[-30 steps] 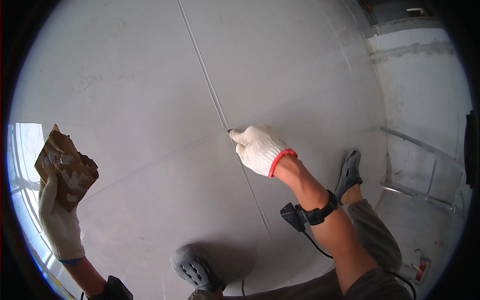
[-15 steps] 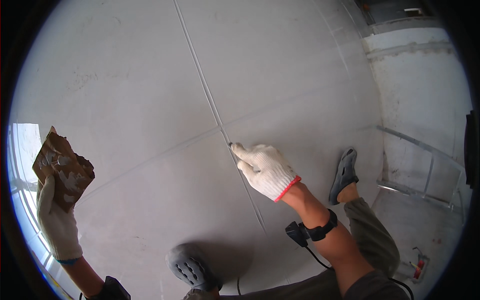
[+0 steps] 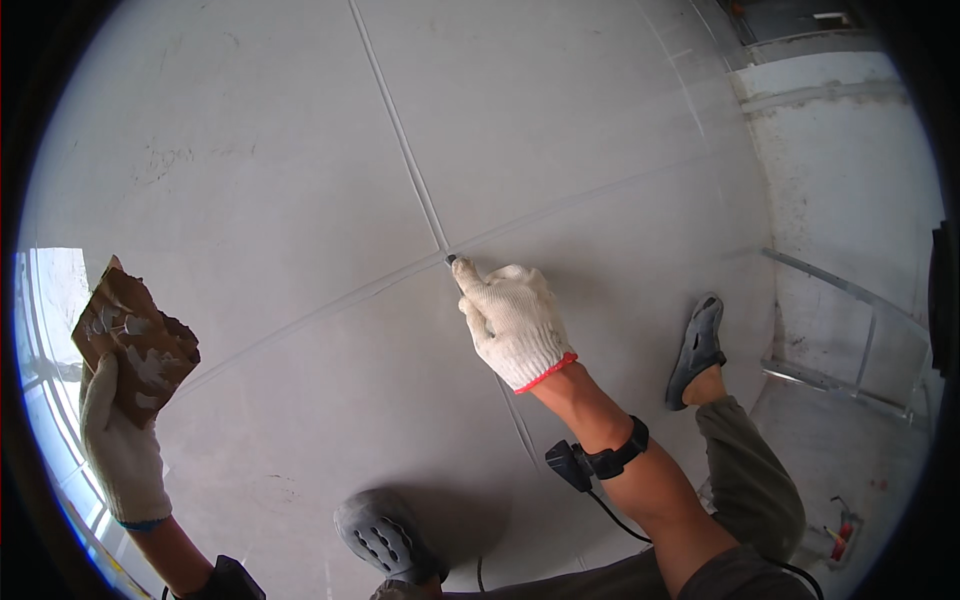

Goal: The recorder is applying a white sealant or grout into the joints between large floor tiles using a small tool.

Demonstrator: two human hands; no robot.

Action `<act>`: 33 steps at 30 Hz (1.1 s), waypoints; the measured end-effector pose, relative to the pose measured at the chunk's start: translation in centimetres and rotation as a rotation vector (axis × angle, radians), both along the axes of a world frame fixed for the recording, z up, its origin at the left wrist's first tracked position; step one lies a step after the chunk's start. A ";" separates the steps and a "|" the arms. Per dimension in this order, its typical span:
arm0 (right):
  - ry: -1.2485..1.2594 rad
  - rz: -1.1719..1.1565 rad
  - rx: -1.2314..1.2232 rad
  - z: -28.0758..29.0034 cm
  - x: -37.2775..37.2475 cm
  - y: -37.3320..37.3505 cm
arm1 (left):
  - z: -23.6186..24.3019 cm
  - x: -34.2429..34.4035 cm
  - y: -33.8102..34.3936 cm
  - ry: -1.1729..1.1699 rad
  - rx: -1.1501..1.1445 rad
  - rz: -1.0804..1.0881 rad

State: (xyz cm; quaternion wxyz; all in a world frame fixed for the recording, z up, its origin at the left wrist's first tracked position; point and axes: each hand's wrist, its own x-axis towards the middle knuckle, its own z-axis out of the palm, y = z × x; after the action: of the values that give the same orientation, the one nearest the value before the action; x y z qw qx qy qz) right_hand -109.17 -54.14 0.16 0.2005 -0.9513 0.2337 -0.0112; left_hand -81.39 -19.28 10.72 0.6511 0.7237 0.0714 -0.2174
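Observation:
A torn piece of brown cardboard (image 3: 145, 335) smeared with pale grey paste is gripped by my left hand (image 3: 120, 455), gloved in white knit, with the thumb over its face. My right hand (image 3: 515, 315), in a similar glove with a red cuff, is closed low over the grey tile floor (image 3: 290, 200). A small dark tip (image 3: 451, 260) shows at its index finger, touching the floor where two joints cross; whatever is behind that tip is hidden in the fingers. The long joint (image 3: 400, 130) has raised pale lines along both sides and continues below my hand.
My feet in grey clogs (image 3: 385, 530) are planted on the floor. A metal frame (image 3: 845, 290) leans by the white wall (image 3: 840, 150) on the right. A red object with wires (image 3: 845, 530) lies at lower right. Bright glass panes (image 3: 60, 330) border the left.
My right hand has slid away from me and slightly left along the joint, bringing the dark tip up to the crossing. The left hand still holds the cardboard in nearly the same place.

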 end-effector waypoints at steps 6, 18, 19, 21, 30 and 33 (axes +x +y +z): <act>0.032 0.018 -0.050 0.1 0.2 -0.2 | 0.0 -0.1 -0.3 -0.014 0.032 -0.015; 0.048 0.019 -0.042 0.5 0.3 -0.4 | -0.1 0.4 0.0 -0.010 0.013 -0.024; 0.017 -0.017 0.020 0.4 0.2 -0.4 | -0.2 0.4 0.1 -0.009 0.012 -0.023; -0.013 -0.052 0.081 0.8 0.2 -0.6 | -0.4 0.3 0.1 -0.002 0.002 -0.033; 0.165 0.025 -0.017 1.9 1.2 -1.0 | 0.5 0.1 -0.3 0.007 0.019 -0.021; 0.165 0.035 -0.070 1.9 1.2 -1.0 | 0.3 -0.2 -0.6 -0.001 0.020 -0.005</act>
State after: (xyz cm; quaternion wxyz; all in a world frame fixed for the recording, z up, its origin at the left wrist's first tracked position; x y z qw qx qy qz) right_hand -107.98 -55.13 2.08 0.1472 -0.9594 0.2321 0.0627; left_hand -81.64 -19.86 11.02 0.6434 0.7302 0.0715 -0.2182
